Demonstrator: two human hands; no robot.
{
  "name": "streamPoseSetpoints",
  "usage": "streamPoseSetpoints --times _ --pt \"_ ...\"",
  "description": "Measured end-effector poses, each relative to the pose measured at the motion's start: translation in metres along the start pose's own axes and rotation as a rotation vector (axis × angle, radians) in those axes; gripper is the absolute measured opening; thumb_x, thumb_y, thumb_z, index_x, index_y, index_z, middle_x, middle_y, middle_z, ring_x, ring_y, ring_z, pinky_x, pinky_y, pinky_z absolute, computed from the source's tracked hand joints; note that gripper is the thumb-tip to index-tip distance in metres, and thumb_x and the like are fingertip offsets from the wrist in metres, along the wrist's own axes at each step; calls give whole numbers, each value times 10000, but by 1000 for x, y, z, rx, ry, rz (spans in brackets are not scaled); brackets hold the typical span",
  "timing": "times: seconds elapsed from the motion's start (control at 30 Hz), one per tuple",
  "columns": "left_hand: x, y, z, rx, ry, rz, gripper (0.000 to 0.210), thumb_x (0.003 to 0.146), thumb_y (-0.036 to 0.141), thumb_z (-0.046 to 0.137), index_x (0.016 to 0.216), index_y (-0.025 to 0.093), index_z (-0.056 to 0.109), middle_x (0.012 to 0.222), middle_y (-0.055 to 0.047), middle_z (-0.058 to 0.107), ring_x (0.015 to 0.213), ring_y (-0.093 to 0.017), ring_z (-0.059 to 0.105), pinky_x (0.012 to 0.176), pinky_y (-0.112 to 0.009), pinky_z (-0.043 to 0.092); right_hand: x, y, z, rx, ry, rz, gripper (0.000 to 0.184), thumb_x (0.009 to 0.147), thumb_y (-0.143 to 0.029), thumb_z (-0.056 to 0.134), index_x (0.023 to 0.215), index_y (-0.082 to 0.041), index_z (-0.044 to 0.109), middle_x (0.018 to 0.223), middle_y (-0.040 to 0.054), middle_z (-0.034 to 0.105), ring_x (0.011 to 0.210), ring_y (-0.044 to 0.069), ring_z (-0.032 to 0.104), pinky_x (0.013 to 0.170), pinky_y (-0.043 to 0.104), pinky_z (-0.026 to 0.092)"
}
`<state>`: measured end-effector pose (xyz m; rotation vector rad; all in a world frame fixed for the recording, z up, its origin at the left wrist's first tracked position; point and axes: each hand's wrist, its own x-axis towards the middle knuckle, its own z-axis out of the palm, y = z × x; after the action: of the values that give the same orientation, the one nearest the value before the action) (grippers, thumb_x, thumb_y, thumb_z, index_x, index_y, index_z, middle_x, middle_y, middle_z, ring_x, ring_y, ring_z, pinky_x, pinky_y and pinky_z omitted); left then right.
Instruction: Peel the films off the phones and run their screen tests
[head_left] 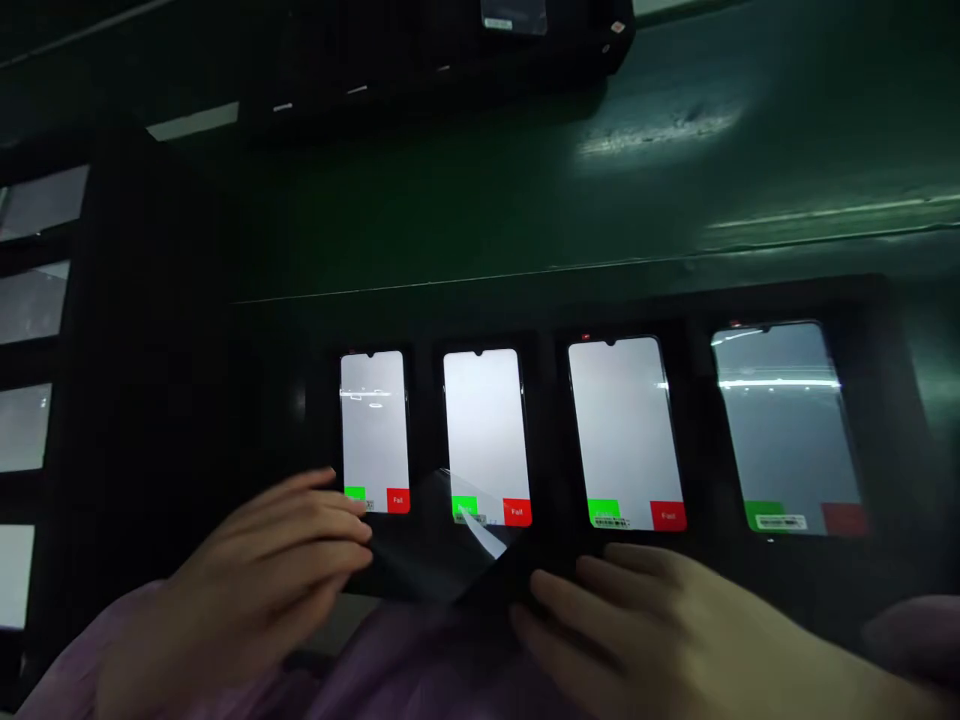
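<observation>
My left hand (277,560) is at the lower left, its fingertips together at the edge of a clear film (424,545). That film slants over the lower end of a bright phone (486,420) and has a light-catching fold. To its left lies another lit phone (375,425). My right hand (637,620) is slightly blurred, fingers loosely bent and apart, just below a third phone (626,425); I see nothing in it. Farther right is a dimmer phone (787,430). The screens show green and red boxes, the red ones reading "Fail" where legible.
The phones sit in a dark tray (697,310) on a green surface (450,220). At the left, a dark holder (142,300) carries several lit screens (34,300). A black case (420,80) stands at the back. Part of another hand (919,635) appears at the right edge.
</observation>
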<state>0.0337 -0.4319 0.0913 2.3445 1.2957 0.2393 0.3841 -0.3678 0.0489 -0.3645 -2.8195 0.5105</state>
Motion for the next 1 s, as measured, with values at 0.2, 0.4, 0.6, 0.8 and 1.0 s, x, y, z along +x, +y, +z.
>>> streamPoseSetpoints --times 0.2,0.4,0.6,0.8,1.0 --pt "15 -48 4 -30 185 -3 277 951 108 658 1119 324 705 1148 90 770 1287 -122 658 1345 -418 324 17 -4 11 -219 -34 -14 237 976 -156 501 898 -192 722 947 38 666 665 173 515 569 356 353" --pt "18 -57 37 -129 540 -324 316 938 196 713 1220 338 738 1409 29 685 1359 -208 633 1271 -450 455 31 14 5 -161 28 -45 201 946 -96 544 854 -175 704 815 24 611 622 154 469 542 356 298" --pt "21 -55 77 -499 896 -586 277 966 287 698 1242 283 709 1498 -28 635 1501 -283 509 1267 -527 450 72 83 -7 237 194 315 131 994 -128 592 956 -184 705 735 -32 566 595 91 488 526 275 327" --pt "32 -55 68 -389 919 -533 172 1027 246 618 1158 283 723 1426 -28 661 1435 -268 564 1241 -535 448 93 110 -31 514 442 711 69 922 -193 711 896 -225 656 638 -74 476 538 89 424 531 262 418" --pt "61 -75 34 141 492 -509 275 1040 406 610 1150 199 752 1546 -143 532 1517 -403 402 1250 -687 300 84 98 -35 567 454 740 61 940 -229 701 916 -226 644 711 -41 553 554 98 471 512 272 426"
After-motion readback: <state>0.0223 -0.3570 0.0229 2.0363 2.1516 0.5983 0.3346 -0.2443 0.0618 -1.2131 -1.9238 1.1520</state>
